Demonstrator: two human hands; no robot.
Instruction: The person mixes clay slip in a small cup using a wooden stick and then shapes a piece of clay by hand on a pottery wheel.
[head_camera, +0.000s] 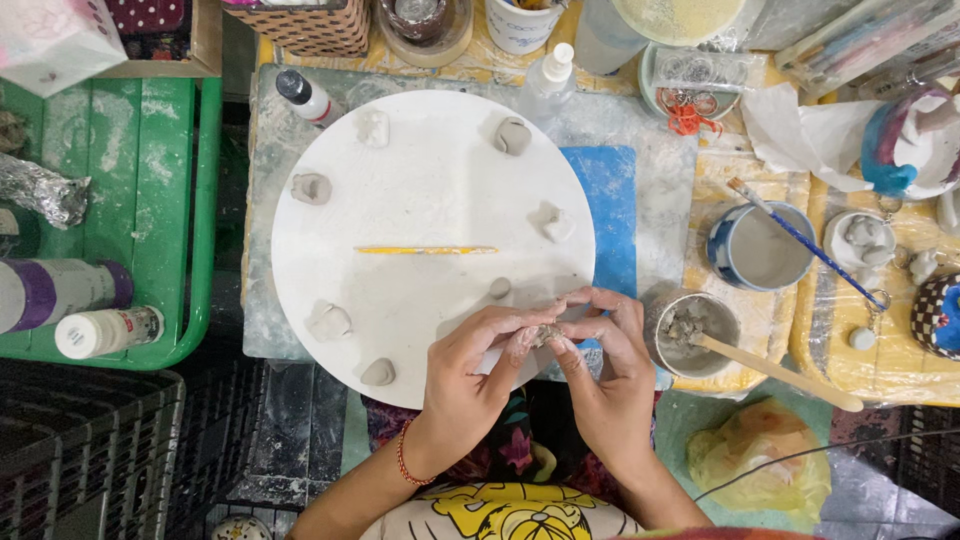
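Note:
My left hand (472, 372) and my right hand (606, 362) meet at the near right edge of a round white board (420, 200). Together their fingertips pinch a small grey lump of clay (546, 334). Both hands are dusted with clay. Several small grey clay pieces ring the board, such as one clay piece (311, 187) at the left and another clay piece (378, 372) near my left wrist. A thin yellow modelling stick (425, 250) lies across the board's middle.
A cup of grey clay slip with a wooden stick (690, 330) stands right of my hands. A blue-rimmed water cup with a brush (757, 248) is behind it. Bottles (548, 78) and jars line the back. A green tray (130, 200) with containers is at the left.

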